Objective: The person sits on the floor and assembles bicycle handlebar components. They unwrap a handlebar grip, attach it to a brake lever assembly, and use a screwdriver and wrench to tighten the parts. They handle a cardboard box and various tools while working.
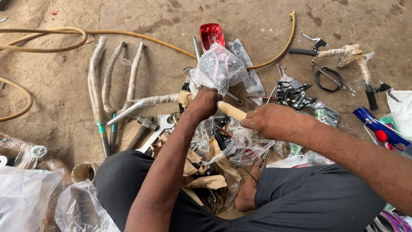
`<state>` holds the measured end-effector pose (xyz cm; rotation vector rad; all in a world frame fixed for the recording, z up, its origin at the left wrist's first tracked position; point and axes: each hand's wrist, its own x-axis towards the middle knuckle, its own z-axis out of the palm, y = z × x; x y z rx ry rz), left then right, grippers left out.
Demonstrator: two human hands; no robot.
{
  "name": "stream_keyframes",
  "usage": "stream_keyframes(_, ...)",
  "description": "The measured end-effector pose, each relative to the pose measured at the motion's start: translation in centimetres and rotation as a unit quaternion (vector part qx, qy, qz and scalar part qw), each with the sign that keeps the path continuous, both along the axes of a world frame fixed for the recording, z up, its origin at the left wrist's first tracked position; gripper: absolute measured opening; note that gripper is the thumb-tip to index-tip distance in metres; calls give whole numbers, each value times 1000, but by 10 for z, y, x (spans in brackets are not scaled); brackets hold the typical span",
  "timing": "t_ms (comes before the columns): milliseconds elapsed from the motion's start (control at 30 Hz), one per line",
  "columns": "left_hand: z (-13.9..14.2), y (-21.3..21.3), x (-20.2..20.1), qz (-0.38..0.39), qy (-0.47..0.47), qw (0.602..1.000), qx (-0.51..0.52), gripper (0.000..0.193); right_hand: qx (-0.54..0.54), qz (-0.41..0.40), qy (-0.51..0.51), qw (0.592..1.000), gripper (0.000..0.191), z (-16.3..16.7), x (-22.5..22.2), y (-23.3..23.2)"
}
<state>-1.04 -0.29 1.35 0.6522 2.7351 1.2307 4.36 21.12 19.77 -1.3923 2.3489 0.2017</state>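
Light: soft, even daylight | shadows: faint | focus: sharp centre | edges: perhaps slightly stretched

**One head camera, looking steeply down**

There is only one view, so nothing is shared with another. The camera sits on the person's head and faces down and forward, over the lap to the dirt floor (64,81). It is close: the left hand (204,103) and right hand (272,122) fill the middle. Knees are at the near edge, a yellow hose (141,38) lies far.

saddle (219,66) behind hands, wrapped tubes (112,77) left
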Motion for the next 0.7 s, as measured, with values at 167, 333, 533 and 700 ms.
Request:
stream_keyframes(167, -14, 1, -3, -32, 123, 991, 29, 16, 178, 26, 36, 983, 21, 4, 22, -23)
stream_keyframes(333, -18, 5, -2, -41, 68, 997, 16, 13, 189, 98, 115, 970, 44, -1, 32, -20)
stream_keyframes(533, -12, 12, 5, -29, 98, 995, 7, 18, 113, 100, 118, 981, 39, -8, 13, 1)
stream_keyframes(700, -7, 8, 9, 1, 7, 1000, -19, 15, 157, 46, -28, 986, 15, -19, 32, 5)
